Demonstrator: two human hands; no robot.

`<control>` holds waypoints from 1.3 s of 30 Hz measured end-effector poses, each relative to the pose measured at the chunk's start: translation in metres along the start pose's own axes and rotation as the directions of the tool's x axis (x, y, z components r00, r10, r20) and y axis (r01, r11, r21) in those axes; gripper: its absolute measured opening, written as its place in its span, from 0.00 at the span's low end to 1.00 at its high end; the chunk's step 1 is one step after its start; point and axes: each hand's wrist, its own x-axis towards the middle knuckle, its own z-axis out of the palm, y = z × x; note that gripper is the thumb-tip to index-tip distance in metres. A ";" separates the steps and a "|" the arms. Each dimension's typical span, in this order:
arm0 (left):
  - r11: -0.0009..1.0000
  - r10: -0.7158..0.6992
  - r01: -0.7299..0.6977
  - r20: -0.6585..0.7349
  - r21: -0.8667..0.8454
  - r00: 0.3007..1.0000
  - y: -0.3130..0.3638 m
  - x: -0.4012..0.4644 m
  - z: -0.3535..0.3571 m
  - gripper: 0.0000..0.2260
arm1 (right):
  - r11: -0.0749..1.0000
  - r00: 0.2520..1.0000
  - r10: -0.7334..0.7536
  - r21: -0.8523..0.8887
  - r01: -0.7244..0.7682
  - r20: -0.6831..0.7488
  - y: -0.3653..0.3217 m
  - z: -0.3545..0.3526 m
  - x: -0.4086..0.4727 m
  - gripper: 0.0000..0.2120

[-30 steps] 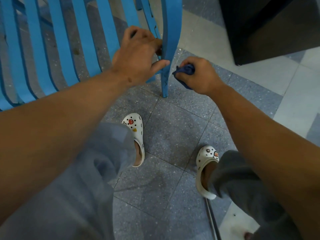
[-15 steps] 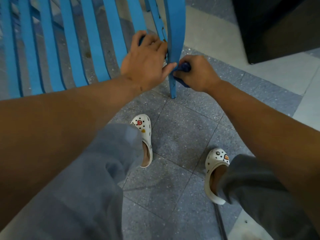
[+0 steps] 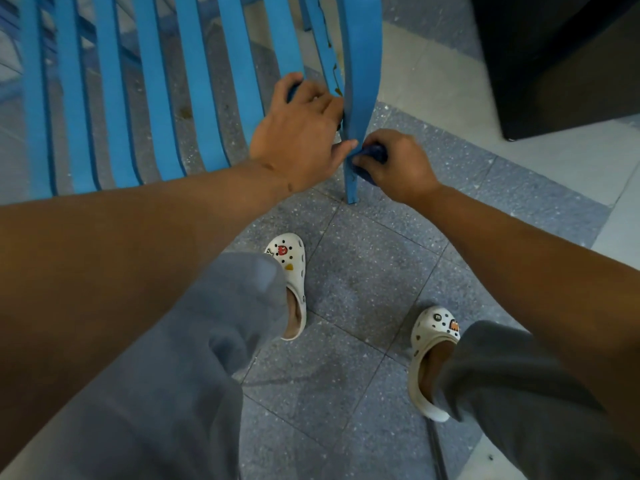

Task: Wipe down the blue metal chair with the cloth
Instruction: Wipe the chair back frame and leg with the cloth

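Observation:
The blue metal chair [image 3: 156, 98] fills the upper left, its slats running away from me and its right front leg [image 3: 356, 133] reaching the floor. My left hand [image 3: 298, 136] grips the slats beside that leg, fingers curled over the edge. My right hand [image 3: 398, 164] holds a bunched dark blue cloth [image 3: 372, 157] and presses it against the right side of the leg, low down. Most of the cloth is hidden in my fist.
My feet in white clogs [image 3: 291, 282] [image 3: 433, 355] stand on the grey speckled tile floor [image 3: 363, 271] just below the chair. A dark cabinet [image 3: 561, 57] stands at the upper right. A thin dark rod [image 3: 437, 452] lies on the floor by my right foot.
My right hand has brought the cloth from just right of the leg into contact with it. My left hand has stayed gripping the slats.

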 end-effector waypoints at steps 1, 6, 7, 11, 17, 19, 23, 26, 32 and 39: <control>1.000 0.001 -0.001 -0.001 0.001 1.000 0.000 0.000 0.001 0.25 | 0.999 0.998 -0.029 0.014 0.029 -0.054 -0.001 0.001 -0.005 0.09; 1.000 0.001 -0.001 0.006 0.018 1.000 -0.001 0.000 0.000 0.25 | 0.985 0.996 0.084 0.156 -0.080 -0.025 0.002 0.030 -0.009 0.11; 1.000 0.002 -0.002 0.011 0.019 1.000 -0.001 0.000 0.000 0.25 | 0.980 0.992 0.128 0.149 -0.130 0.019 0.006 0.036 -0.006 0.11; 1.000 0.005 -0.005 0.007 0.012 1.000 -0.001 -0.001 0.001 0.25 | 0.945 0.933 0.314 0.037 -0.325 0.175 0.021 0.055 0.007 0.13; 1.000 0.004 -0.004 -0.001 0.017 1.000 -0.001 0.000 0.003 0.26 | 0.999 0.997 0.037 -0.011 -0.036 0.067 0.025 0.021 0.008 0.12; 1.000 0.003 -0.003 -0.001 0.009 1.000 -0.002 0.000 0.003 0.26 | 0.998 0.998 -0.059 -0.022 0.059 -0.019 0.022 0.015 0.002 0.13; 1.000 0.001 -0.002 0.011 0.031 1.000 -0.002 -0.001 0.003 0.26 | 0.998 0.997 0.058 -0.031 -0.056 0.052 0.026 0.036 0.007 0.13; 1.000 0.003 -0.003 0.016 0.023 1.000 -0.002 0.000 0.002 0.26 | 0.979 0.970 0.204 -0.034 -0.202 0.129 0.032 0.054 0.010 0.13; 1.000 -0.001 0.001 0.010 0.024 1.000 -0.001 0.000 0.003 0.26 | 0.999 0.999 0.033 0.030 -0.032 -0.039 0.029 0.043 0.001 0.12; 1.000 -0.012 0.012 0.012 0.019 1.000 0.000 0.000 0.000 0.25 | 0.973 0.959 0.226 -0.090 -0.213 0.173 0.035 0.053 0.017 0.11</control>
